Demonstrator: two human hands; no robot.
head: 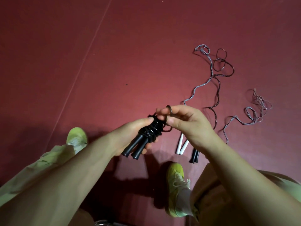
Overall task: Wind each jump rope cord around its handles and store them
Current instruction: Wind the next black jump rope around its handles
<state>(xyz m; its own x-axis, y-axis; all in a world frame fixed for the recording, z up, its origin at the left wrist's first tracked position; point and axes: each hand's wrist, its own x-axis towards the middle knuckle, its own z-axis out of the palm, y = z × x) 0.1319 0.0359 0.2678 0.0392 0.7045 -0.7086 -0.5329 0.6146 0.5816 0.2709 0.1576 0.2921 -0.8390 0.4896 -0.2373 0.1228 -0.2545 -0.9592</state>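
We are looking down at a dark red floor (114,54) that fills nearly the whole view, with our legs in pale green trousers (32,168) and two yellow-green shoes (76,137) at its lower edge. By our judgement the task is perhaps a third done: one rope is almost wound, and two more lie loose on the floor to our right, not yet touched. Nothing that could serve as a storage place shows, so the storing is all ahead of us. Of the loose ropes, the one with white handles (182,145) trails a pale grey-blue cord (210,62) up to a small tangle, and the one with short black handles (194,155) trails a dark reddish cord (217,88) in wide loops beside it; a third tangle of thin cord (259,103) lies farther right, and we cannot tell which rope it belongs to. In the middle of the view our left hand (130,132) grips the black jump rope (146,136) around its two handles, held side by side with their butt ends pointing towards us. The glossy black cord is wrapped tightly around the upper part of the handles in a thick bundle. Our right hand (184,121) pinches the last small loop (169,110) of that cord just above the bundle, apparently to tuck it in.
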